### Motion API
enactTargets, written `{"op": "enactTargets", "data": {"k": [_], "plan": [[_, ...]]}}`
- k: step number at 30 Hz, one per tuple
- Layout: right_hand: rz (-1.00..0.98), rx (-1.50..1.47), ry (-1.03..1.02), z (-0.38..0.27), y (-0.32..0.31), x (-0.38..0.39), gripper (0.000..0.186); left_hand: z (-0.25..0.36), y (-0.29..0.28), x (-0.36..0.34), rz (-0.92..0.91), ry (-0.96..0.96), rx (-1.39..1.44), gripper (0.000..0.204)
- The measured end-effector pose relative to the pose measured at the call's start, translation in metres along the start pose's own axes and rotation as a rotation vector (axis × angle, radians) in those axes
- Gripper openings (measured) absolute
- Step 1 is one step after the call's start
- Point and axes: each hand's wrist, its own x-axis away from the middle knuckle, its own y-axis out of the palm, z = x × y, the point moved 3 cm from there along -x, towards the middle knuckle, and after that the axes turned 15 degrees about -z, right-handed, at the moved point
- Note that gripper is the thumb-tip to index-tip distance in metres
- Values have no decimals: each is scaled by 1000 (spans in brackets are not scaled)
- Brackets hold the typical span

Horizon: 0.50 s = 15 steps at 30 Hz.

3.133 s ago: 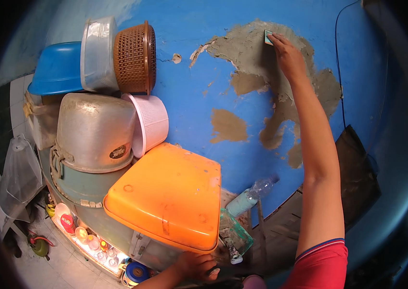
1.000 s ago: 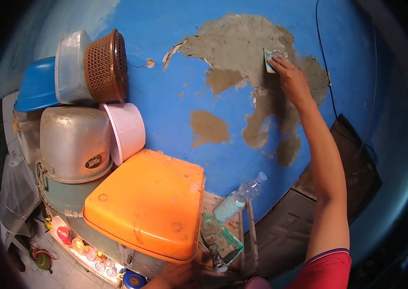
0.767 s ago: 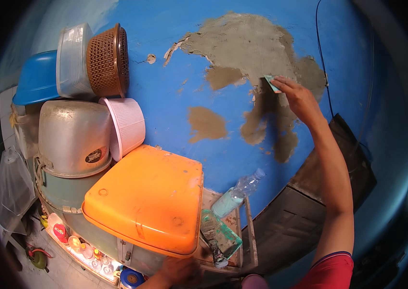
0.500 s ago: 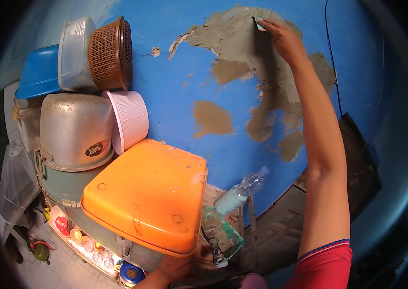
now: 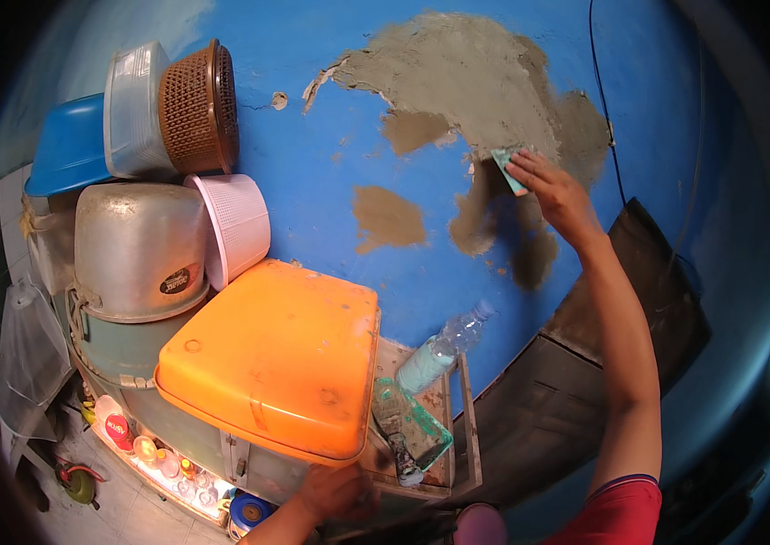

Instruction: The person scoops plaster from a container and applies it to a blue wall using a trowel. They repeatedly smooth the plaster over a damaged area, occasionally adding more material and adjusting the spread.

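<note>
Blue wall (image 5: 330,136) before me; my right hand (image 5: 559,193) pinches the thin, light, stiff green scraper (image 5: 509,170) by its edge against wet plaster (image 5: 466,77); whether my left hand (image 5: 335,493) grips, I cannot tell.

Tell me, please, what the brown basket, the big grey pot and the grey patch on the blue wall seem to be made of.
Brown basket: likely plastic, judging by its moulded lattice. Big grey pot: probably dull metal, perhaps aluminium; it has a soft sheen. Grey patch: looks like cement plaster, matte and rough, darker and perhaps damp near the right hand.
</note>
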Motion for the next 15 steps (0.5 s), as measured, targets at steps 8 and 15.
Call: {"op": "enactTargets", "data": {"k": [8, 15], "plan": [[202, 99, 192, 44, 19, -9, 51, -1, -3, -9, -36, 45, -16, 17], [1, 20, 138, 10, 25, 55, 53, -5, 2, -3, 28, 51, 38, 16]]}}
